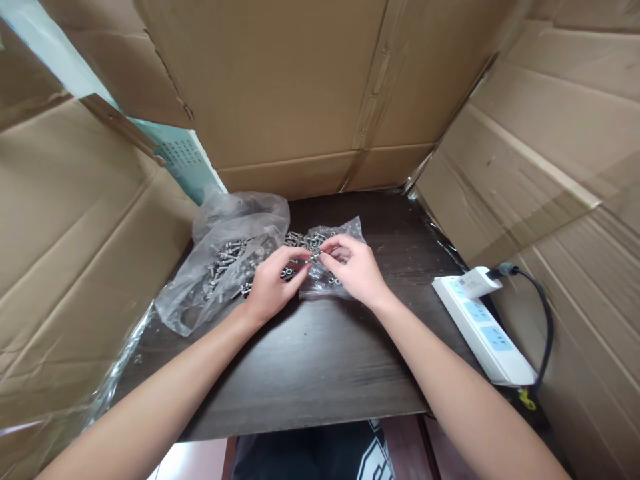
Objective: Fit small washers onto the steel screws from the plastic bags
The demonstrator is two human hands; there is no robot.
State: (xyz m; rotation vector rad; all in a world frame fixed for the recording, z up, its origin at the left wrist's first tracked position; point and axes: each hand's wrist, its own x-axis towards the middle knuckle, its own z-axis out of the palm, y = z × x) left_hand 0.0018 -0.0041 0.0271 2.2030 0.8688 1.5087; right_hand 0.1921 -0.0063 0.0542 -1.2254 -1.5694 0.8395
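My left hand [274, 281] and my right hand [354, 267] meet over the middle of the table. Between their fingertips is a small metal bolt [315, 257], pinched from both sides. Whether a nut is on it is too small to tell. Beneath my right hand lies a small clear plastic bag [353, 230] with bolts and nuts on it. Loose nuts [287, 273] show just under my left fingers. A pile of bolts [296, 239] lies behind the hands. To the left, a large clear plastic bag [183, 303] holds many more bolts [231, 252].
Cardboard walls [300, 87] enclose the dark wooden table [310, 373] at the back and both sides. On the right stands a white power strip [493, 347] with a plugged-in white adapter [477, 283] and black cable [549, 320]. A printed sheet [180, 157] shows behind the left wall.
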